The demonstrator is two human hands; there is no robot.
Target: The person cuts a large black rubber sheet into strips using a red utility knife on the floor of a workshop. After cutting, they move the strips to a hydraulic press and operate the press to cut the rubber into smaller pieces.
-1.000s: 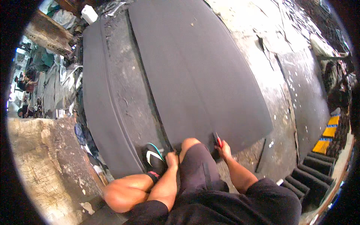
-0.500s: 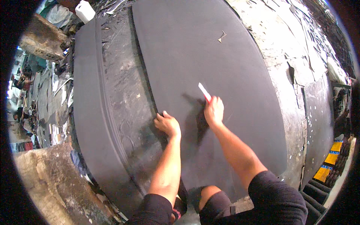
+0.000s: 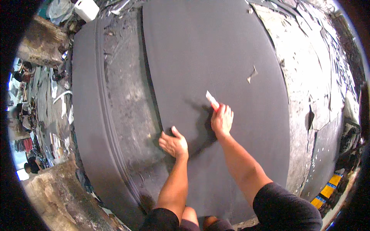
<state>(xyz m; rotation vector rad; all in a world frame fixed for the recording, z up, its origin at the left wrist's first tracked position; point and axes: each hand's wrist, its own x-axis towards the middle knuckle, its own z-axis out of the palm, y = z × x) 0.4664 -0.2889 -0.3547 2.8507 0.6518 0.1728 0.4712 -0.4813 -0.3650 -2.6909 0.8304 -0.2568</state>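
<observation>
A large dark grey sheet [image 3: 216, 50] lies flat in front of me. My right hand [image 3: 222, 120] is closed around the red handle of a knife [image 3: 211, 99], held over the sheet. Its pale blade points away from me and slightly left. At the sheet's left edge is my left hand [image 3: 175, 146], thumb and fingers apart, slightly blurred, holding nothing. Whether it touches the edge I cannot tell. A small thin pale scrap [image 3: 252, 74] lies on the sheet, beyond and to the right of the knife.
Left of a worn grey surface [image 3: 127, 96] runs a second dark strip [image 3: 86, 92] with ridges. A white jug [image 3: 86, 10] stands at the far left. Pale torn sheets [image 3: 308, 57] cover the right side. Yellow bundles [image 3: 328, 190] sit at the lower right.
My left hand has come nearer me, its fingers spreading from a curled hold at the sheet's edge. The right hand still holds the knife. The whole view has shifted, with the scrap appearing farther right.
</observation>
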